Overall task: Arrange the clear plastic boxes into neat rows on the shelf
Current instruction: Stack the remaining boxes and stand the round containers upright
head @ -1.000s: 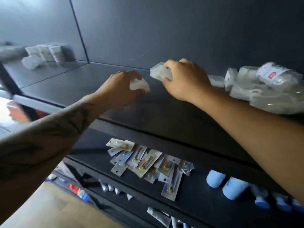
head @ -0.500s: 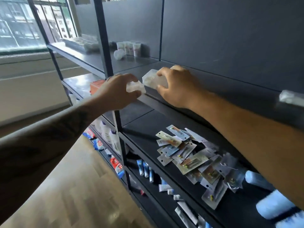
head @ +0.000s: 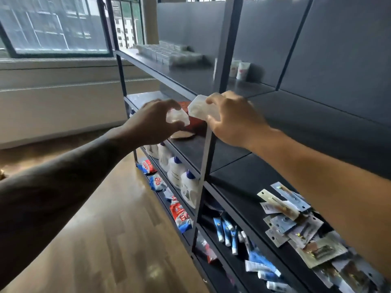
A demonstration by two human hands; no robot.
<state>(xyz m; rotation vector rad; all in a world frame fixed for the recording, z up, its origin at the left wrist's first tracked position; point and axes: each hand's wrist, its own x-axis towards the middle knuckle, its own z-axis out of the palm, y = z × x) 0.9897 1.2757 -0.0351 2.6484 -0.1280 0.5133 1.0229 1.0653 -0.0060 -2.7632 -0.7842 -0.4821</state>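
- Large window (head: pixel 57 26) at far left, above a wooden plank floor (head: pixel 118 240).
- Left hand (head: pixel 152 121), one of two raised in front of the shelving: fingers and thumb curled around a small clear plastic box (head: pixel 177 119), pinching it in the air, off any shelf.
- Right hand (head: pixel 232 118) just beside it: fingers above and thumb below grip a second, slightly larger clear plastic box (head: pixel 198 109). The two held boxes are nearly touching; blur hides whether they meet.
- Tall dark metal shelf unit (head: pixel 222 60) runs from centre to right. One upright post passes behind the hands.
- Top shelf, far end: a block of clear plastic boxes in rows (head: pixel 169 53); too blurred to count. Nearer along the same shelf, at least two white cups with red marks (head: pixel 241 69).
- Behind the hands, one red-orange item (head: pixel 197 127) on the middle shelf; its kind is unclear.
- Lower shelf, left bay: four white plastic bottles with blue caps (head: pixel 179 172) in a line, some partly hidden.
- Lowest shelf: red, white and blue packets (head: pixel 179 214), then scattered blue-and-white tubes (head: pixel 228 231); counts uncertain.
- Right: a loose pile of flat carded blister packs (head: pixel 296 225), more than ten, overlapping.
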